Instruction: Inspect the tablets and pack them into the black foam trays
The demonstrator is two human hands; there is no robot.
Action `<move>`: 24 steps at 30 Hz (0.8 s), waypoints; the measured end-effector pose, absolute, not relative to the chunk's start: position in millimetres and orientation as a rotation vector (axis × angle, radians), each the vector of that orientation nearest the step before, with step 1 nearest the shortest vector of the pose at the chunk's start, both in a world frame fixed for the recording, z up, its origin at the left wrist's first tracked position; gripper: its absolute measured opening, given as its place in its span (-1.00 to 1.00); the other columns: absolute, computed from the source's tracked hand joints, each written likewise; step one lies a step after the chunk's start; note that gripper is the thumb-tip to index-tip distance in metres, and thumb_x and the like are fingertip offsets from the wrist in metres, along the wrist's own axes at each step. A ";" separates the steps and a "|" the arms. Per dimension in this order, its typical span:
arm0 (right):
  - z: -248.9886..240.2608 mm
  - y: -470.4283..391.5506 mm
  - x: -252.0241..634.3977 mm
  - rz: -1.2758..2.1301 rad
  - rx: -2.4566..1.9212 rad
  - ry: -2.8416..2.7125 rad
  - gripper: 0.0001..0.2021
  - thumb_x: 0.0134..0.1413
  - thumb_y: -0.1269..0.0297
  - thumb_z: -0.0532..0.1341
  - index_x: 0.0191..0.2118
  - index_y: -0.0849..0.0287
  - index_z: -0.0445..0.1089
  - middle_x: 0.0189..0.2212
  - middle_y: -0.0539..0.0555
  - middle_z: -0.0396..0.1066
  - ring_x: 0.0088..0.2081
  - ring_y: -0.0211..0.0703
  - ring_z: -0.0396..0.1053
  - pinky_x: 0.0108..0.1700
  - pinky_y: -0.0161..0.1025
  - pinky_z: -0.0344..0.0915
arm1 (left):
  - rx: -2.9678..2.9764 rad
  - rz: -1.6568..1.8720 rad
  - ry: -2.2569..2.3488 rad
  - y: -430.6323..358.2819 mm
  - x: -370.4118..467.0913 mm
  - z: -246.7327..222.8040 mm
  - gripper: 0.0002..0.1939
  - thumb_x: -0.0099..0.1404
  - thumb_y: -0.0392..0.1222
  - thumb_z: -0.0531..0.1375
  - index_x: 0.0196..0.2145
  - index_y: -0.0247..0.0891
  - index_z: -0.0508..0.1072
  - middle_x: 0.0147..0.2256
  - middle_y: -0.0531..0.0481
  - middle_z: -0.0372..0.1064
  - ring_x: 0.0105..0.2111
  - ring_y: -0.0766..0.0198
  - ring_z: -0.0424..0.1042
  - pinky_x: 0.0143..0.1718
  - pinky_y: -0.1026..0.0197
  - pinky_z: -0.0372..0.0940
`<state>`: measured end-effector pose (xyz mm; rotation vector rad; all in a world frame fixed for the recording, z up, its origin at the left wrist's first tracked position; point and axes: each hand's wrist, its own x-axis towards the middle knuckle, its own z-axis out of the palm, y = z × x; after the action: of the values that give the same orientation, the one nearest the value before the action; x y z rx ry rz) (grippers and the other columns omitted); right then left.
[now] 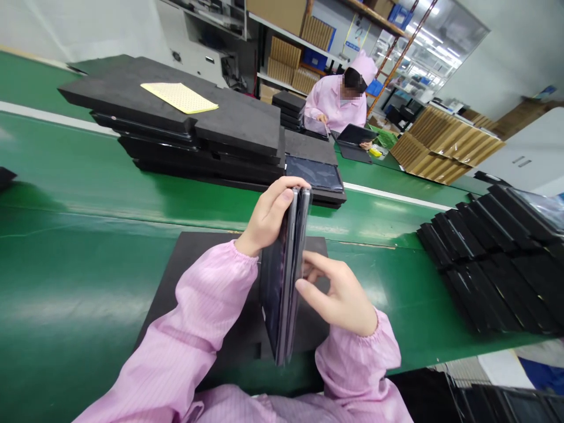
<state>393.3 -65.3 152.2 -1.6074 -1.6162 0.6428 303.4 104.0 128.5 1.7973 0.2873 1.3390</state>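
Note:
Two thin dark tablet-like devices [291, 264] stand on edge, side by side, above a black foam mat [198, 264] on the green bench. My left hand [271, 214] grips their upper end, fingers over the top and thumb on the near side. To their right is my right hand [339, 294], fingers curled, with its fingertips at the side face of the right-hand device. Whether those fingertips press on it or only hover is hard to tell. The devices' screens are seen almost edge-on.
Black foam trays [176, 135] are stacked at the back left, with a yellow sheet [180, 97] on top. A foam tray with a wrapped device [314, 173] lies behind my hands. Black cases [493, 252] are piled at right. A person [339, 97] works across the bench.

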 end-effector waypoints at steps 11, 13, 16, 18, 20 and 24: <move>137.0 -48.9 399.5 0.413 -1.387 -1.398 -0.58 0.41 0.17 -0.03 0.26 0.02 0.34 -0.28 0.11 0.40 -0.21 0.00 0.40 -0.01 -0.09 0.42 | 2.089 0.969 0.013 91.1 290.2 146.1 -0.41 0.30 0.35 0.03 0.02 -0.18 0.30 0.01 -0.18 0.37 0.05 -0.09 0.36 0.16 -0.10 0.25; 141.8 -53.8 400.4 0.413 -1.364 -1.422 -0.60 0.41 0.18 -0.03 0.22 0.00 0.37 -0.23 0.11 0.40 -0.17 0.01 0.39 0.04 -0.06 0.39 | 2.158 0.939 -0.057 87.9 286.5 148.9 -0.42 0.28 0.27 0.11 0.07 -0.18 0.26 0.04 -0.19 0.33 0.07 -0.10 0.33 0.17 -0.13 0.23; 147.2 -60.1 401.5 0.462 -1.377 -1.470 -0.59 0.37 0.16 0.02 0.23 0.03 0.37 -0.23 0.11 0.35 -0.17 0.01 0.36 0.00 -0.06 0.40 | 2.190 0.918 -0.113 83.6 282.6 151.4 -0.42 0.20 0.04 0.17 0.14 -0.16 0.19 0.08 -0.19 0.28 0.10 -0.10 0.29 0.19 -0.17 0.20; 148.2 -62.2 401.5 0.491 -1.361 -1.488 -0.57 0.34 0.16 0.05 0.24 0.05 0.35 -0.24 0.10 0.30 -0.19 -0.01 0.33 -0.08 -0.10 0.41 | 2.190 0.894 -0.088 81.7 281.2 152.6 -0.35 0.11 -0.06 0.18 0.16 -0.16 0.16 0.09 -0.18 0.25 0.11 -0.10 0.27 0.20 -0.18 0.19; 147.4 -62.8 400.6 0.509 -1.317 -1.494 -0.58 0.34 0.20 0.06 0.25 0.05 0.35 -0.24 0.09 0.26 -0.20 -0.03 0.31 -0.15 -0.14 0.40 | 2.184 0.864 -0.049 80.7 280.7 153.6 -0.32 0.03 -0.11 0.17 0.14 -0.18 0.16 0.07 -0.17 0.24 0.10 -0.10 0.27 0.19 -0.19 0.20; 144.9 -62.0 397.5 0.509 -1.263 -1.449 -0.60 0.35 0.24 0.10 0.24 0.03 0.37 -0.26 0.06 0.24 -0.23 -0.08 0.30 -0.16 -0.17 0.37 | 2.180 0.854 -0.037 80.2 281.5 153.6 -0.34 -0.03 -0.12 0.15 0.07 -0.18 0.16 0.01 -0.14 0.24 0.04 -0.07 0.26 0.14 -0.16 0.21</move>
<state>397.5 -62.0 144.9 -1.2626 -1.4490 0.5093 281.5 80.2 153.6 2.1802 -0.0373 0.8536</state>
